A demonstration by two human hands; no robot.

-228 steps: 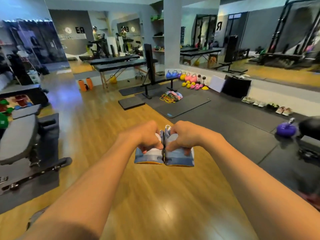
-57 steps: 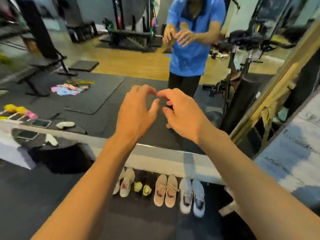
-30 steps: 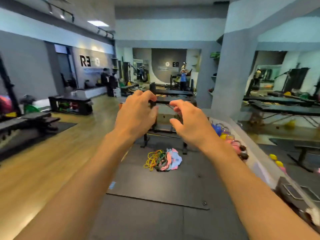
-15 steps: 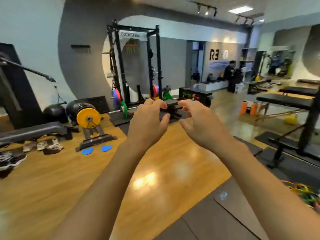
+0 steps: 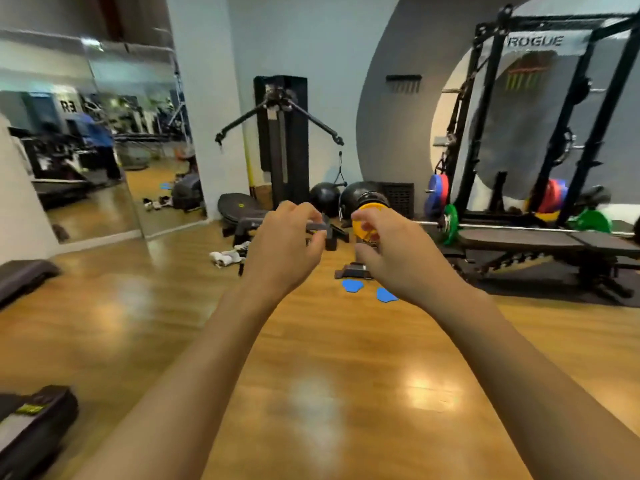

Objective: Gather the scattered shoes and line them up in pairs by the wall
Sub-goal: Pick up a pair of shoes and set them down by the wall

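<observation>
Wide wooden floor [image 5: 311, 393], glossy with light patches, spreading under everything. Along the back, a grey-and-white wall [image 5: 311, 46]; at right a black ROGUE rack [image 5: 554, 133] with coloured plates on a barbell low in front of it, and a dark flat bench [image 5: 540, 240] just before that. Centre back, a tall black cable machine [image 5: 282, 140] with two arms angled out and down. At left, a big mirror [image 5: 104, 150] reflecting more of the gym. Near the bottom-left corner, part of a dark padded piece [image 5: 31, 420].

Reaching forward from the lower edge, two bare forearms, converging toward mid-frame. Left hand [image 5: 282, 249] raised at chest height, back of the hand toward the camera, fingers curled loosely inward, thumb near the fingertips, gripping nothing. Right hand [image 5: 394, 258] level with it and close beside, not touching, wrist bent slightly, fingers half-curled toward the left hand, likewise empty.

On the floor beyond the left hand, close to the foot of a low dark bench, a small cluster of scattered shoes [image 5: 228, 256], pale, lying loose and unpaired, well away from the hands. Just below the right hand's outline, two small blue flat discs [image 5: 353, 285] side by side on the wood.
</observation>
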